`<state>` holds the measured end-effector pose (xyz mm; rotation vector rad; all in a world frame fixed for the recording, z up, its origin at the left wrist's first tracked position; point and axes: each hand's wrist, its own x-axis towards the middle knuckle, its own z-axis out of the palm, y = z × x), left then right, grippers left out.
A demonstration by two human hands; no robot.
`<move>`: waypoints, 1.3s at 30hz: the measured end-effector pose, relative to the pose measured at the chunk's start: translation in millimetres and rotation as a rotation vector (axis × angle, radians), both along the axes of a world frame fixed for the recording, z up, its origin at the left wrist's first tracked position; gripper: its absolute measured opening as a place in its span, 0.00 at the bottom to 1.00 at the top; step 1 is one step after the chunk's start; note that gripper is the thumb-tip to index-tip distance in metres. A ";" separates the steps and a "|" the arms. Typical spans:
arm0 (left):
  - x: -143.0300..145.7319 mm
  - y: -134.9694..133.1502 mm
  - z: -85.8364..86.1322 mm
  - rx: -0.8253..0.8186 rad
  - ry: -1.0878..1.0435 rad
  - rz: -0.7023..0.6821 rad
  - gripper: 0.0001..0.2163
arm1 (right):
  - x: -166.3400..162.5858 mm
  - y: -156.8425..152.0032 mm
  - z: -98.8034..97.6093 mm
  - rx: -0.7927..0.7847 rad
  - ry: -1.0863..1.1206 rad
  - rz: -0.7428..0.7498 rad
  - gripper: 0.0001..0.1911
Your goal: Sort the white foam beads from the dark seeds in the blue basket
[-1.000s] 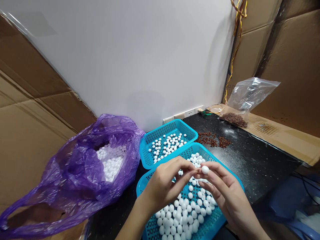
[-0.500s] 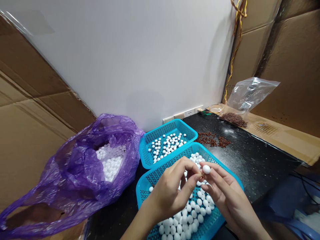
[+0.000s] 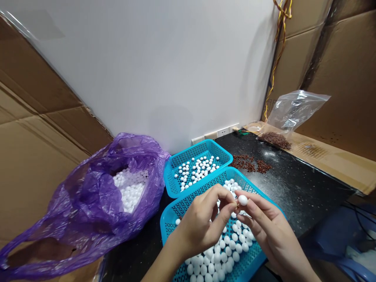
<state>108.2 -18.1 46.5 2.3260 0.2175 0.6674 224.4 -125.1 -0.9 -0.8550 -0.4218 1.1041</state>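
Over the near blue plastic basket (image 3: 163, 227), my right hand (image 3: 270, 225) holds a white egg-shaped ball (image 3: 242, 200) between thumb and fingers. My left hand (image 3: 201, 219) is closed in a pinch right beside the ball's left side. At its fingertips a tiny brownish piece shows, too small to name for certain. Many similar white balls (image 3: 211, 268) lie in the basket under both hands. Behind it, the far blue basket (image 3: 168, 176) has more white balls (image 3: 202, 166) spread over its bottom.
A purple plastic bag (image 3: 88, 203) of white balls stands at left. Small reddish-brown pieces (image 3: 246, 163) lie on the black tabletop (image 3: 305, 196) behind the baskets. Farther right is a clear zip bag (image 3: 293, 111) with similar pieces. Sockets (image 3: 223, 132), yellow wires (image 3: 273, 74) and cardboard (image 3: 343, 78) border the table.
Both hands keep nearly the same pose over the near basket. The white ball has shifted very slightly in the right fingers. Baskets and bags have not moved.
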 end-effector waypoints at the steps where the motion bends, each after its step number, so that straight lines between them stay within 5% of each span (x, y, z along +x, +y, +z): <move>1: 0.0 0.2 -0.8 0.000 0.001 0.000 0.03 | 0.0 0.2 -0.3 -0.001 0.001 0.002 0.08; 27: 2.2 4.1 -8.2 -0.009 0.016 -0.073 0.03 | 11.0 0.7 -2.2 0.007 -0.060 0.027 0.10; 39: 1.5 12.0 -13.4 -0.339 -0.069 -0.138 0.07 | 4.8 -2.4 2.3 0.016 -0.053 0.053 0.08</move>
